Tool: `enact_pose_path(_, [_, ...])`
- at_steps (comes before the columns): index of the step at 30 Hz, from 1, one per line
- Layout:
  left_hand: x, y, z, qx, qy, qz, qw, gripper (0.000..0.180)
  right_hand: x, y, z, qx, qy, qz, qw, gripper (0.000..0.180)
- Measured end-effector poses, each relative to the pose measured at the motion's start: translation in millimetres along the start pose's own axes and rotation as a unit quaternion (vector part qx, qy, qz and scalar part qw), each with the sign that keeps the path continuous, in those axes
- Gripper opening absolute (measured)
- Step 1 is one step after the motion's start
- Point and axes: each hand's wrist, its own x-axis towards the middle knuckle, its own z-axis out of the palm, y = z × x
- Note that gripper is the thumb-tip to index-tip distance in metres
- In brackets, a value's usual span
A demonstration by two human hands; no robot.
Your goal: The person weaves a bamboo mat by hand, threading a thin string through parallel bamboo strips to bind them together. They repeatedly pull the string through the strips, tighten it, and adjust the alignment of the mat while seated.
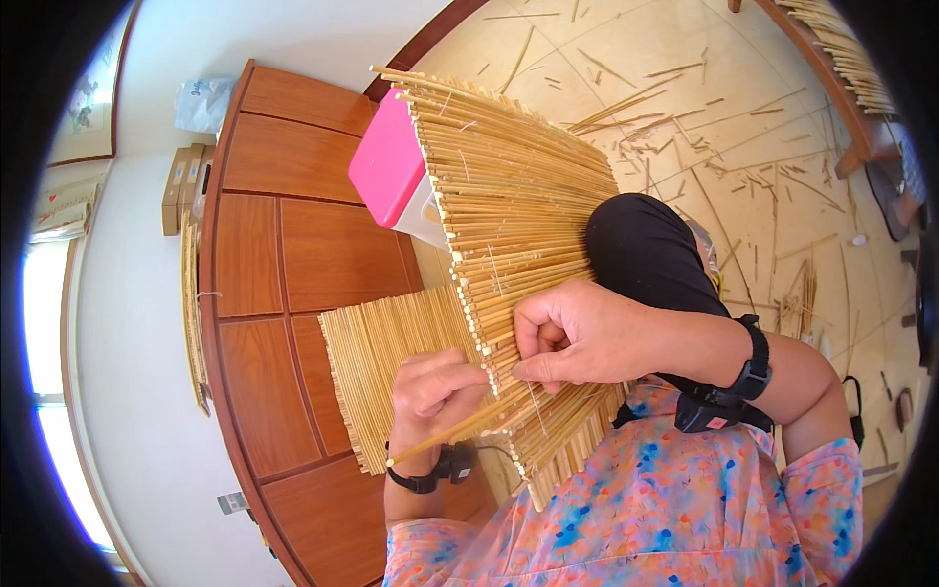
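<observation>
A mat of straw-coloured reed stalks (pixel 509 176), tied with white thread (pixel 533 396), slopes across my lap and against my knee. My right hand (pixel 587 333) rests on it with thumb and fingers pinched close to the stalk ends; what lies between them is hidden. At the mat's left edge my left hand (pixel 430 386) is curled closed near the pale stalk tips, and its grip is too hidden to make out. A few stalks (pixel 445 440) stick out past the mat's edge beside my left wrist.
A white box with a pink lid (pixel 391 161) stands under the mat's far end. Another reed mat (pixel 381 362) is by the reddish wooden cabinet (pixel 245 254). Broken stalks (pixel 636 147) litter the tiled floor. At the far right, a wooden bench (pixel 831 73) bears more stalks.
</observation>
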Motion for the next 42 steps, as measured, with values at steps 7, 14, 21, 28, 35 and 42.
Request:
enact_pose_path(7, [-2,-8,-1,-0.047,-0.017,0.010,0.999,0.018,0,0,0,-0.001,-0.005,0.000,1.000,0.019])
enact_pose_path(14, [-9,-9,-3,-0.030,-0.037,-0.010,0.999,0.017,-1,0,0,0.001,-0.007,0.000,1.000,0.018])
enact_pose_path(21, [-22,-15,16,-0.137,0.040,-0.057,0.988,0.020,1,5,-1,0.014,-0.006,-0.017,1.000,0.020])
enact_pose_path(28, [-11,-5,-6,-0.004,-0.032,-0.022,0.999,0.018,3,9,1,0.004,0.004,-0.028,1.000,0.021])
enact_pose_path(35, [-12,-6,-5,-0.031,-0.039,-0.010,0.999,0.023,2,8,0,0.013,-0.010,-0.029,0.999,0.021])
enact_pose_path(42, [-12,-7,-4,-0.008,-0.041,-0.027,0.999,0.021,3,9,-1,0.012,-0.002,-0.018,1.000,0.021])
